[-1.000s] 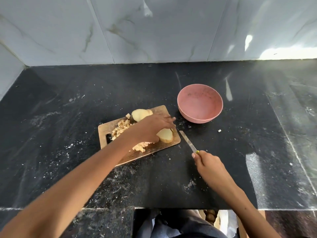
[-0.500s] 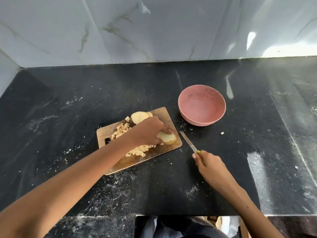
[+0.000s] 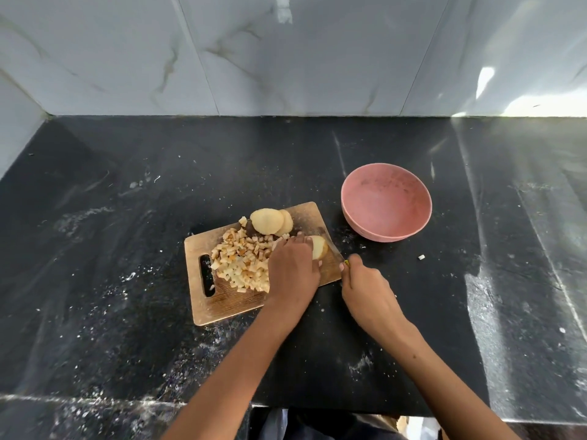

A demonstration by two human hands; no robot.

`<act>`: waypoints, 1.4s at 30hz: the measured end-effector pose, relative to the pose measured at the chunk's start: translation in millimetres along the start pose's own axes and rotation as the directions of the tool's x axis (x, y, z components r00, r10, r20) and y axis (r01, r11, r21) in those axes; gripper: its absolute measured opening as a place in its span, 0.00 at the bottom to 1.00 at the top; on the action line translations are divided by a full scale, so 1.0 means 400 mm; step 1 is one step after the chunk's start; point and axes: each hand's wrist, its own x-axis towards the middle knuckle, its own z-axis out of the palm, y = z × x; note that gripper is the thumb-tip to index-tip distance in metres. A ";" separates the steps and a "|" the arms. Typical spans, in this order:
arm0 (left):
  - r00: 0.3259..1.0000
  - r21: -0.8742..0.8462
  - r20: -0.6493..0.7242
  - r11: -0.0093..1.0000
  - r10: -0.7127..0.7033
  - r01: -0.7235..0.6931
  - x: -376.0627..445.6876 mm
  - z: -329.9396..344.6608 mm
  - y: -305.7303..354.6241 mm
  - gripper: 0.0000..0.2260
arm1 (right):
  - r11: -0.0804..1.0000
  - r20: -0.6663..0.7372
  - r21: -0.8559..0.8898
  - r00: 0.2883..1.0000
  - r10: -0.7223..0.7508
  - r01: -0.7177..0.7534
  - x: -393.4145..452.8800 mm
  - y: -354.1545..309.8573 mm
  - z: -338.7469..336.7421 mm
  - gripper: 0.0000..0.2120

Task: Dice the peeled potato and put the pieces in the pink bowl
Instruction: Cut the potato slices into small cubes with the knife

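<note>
Black speckled stone counter backed by grey-veined marble wall tiles. Near its middle lies a rectangular wooden cutting board with a slotted handle, carrying a heap of pale diced potato cubes and, at its far edge, two round peeled potato slices overlapping. The left hand reaches in palm down from the lower left, fingers curled over a remaining pale potato piece at the board's right side, holding it against the wood. The right hand, forearm entering from the lower right, grips a knife whose blade lies just beside that piece; the handle is mostly hidden. The round pink bowl stands on the counter near the board's far right corner, with no pieces inside.
</note>
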 end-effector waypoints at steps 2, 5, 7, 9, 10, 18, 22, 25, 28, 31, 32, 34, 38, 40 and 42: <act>1.000 -0.024 -0.015 1.000 0.010 -0.010 -0.006 0.010 0.000 0.21 | 0.998 0.005 -0.057 1.000 0.011 -0.010 0.007 -0.007 0.002 0.09; 0.998 -0.093 0.004 0.994 0.055 -0.054 -0.008 0.026 -0.014 0.22 | 0.989 0.034 -0.144 0.999 0.034 -0.029 0.011 -0.018 0.006 0.08; 0.997 -0.150 0.002 0.986 0.076 -0.075 -0.007 0.035 -0.021 0.21 | 0.982 0.050 -0.180 0.997 0.062 -0.053 0.011 -0.028 0.010 0.09; 0.998 -0.186 -0.015 0.981 0.061 -0.063 -0.004 0.041 -0.022 0.20 | 0.976 0.057 -0.200 0.994 0.095 -0.082 0.014 -0.041 0.013 0.11; 0.998 -0.188 -0.023 0.981 0.050 -0.054 -0.002 0.043 -0.019 0.19 | 0.974 0.057 -0.207 0.993 0.107 -0.093 0.018 -0.048 0.014 0.12; 0.991 -0.195 -0.118 0.980 -0.065 0.041 -0.005 0.052 0.015 0.15 | 0.962 0.096 -0.249 0.985 0.140 -0.113 0.016 -0.048 0.012 0.13; 0.992 -0.210 -0.118 0.977 -0.050 0.024 -0.001 0.048 0.016 0.16 | 0.963 0.118 -0.247 0.983 0.142 -0.110 -0.034 -0.011 0.020 0.06; 0.990 -0.204 -0.126 0.978 -0.064 0.037 -0.005 0.052 0.017 0.15 | 0.973 0.122 -0.216 0.987 0.108 -0.080 -0.076 0.026 0.024 0.07; 0.987 -0.183 -0.152 0.983 -0.061 0.033 -0.014 0.053 0.015 0.15 | 0.987 0.096 -0.159 0.994 0.044 -0.028 -0.098 0.050 0.016 0.10; 0.989 -0.170 -0.145 0.985 -0.024 -0.002 -0.021 0.057 0.002 0.18 | 0.994 0.037 -0.105 0.999 -0.004 0.008 -0.087 0.043 0.005 0.11; 0.989 -0.166 -0.144 0.986 -0.015 -0.009 -0.026 0.059 -0.003 0.18 | 0.995 0.023 -0.097 1.000 -0.006 0.008 -0.075 0.033 0.001 0.11; 0.990 -0.160 -0.138 0.987 -0.006 -0.016 -0.034 0.062 -0.008 0.18 | 0.994 0.008 -0.110 1.000 -0.015 0.016 -0.046 0.011 -0.005 0.11; 0.990 -0.184 -0.140 0.983 -0.013 -0.013 -0.033 0.066 -0.010 0.16 | 0.984 0.025 -0.176 0.999 -0.028 0.032 0.001 -0.025 -0.002 0.12; 0.989 -0.198 -0.146 0.980 -0.028 -0.002 -0.029 0.066 -0.011 0.15 | 0.974 0.042 -0.226 0.999 -0.005 0.014 0.013 -0.036 0.006 0.11; 0.987 -0.192 -0.160 0.981 -0.035 0.003 -0.027 0.073 -0.011 0.14 | 0.963 0.045 -0.269 0.999 0.026 -0.013 0.019 -0.050 0.014 0.11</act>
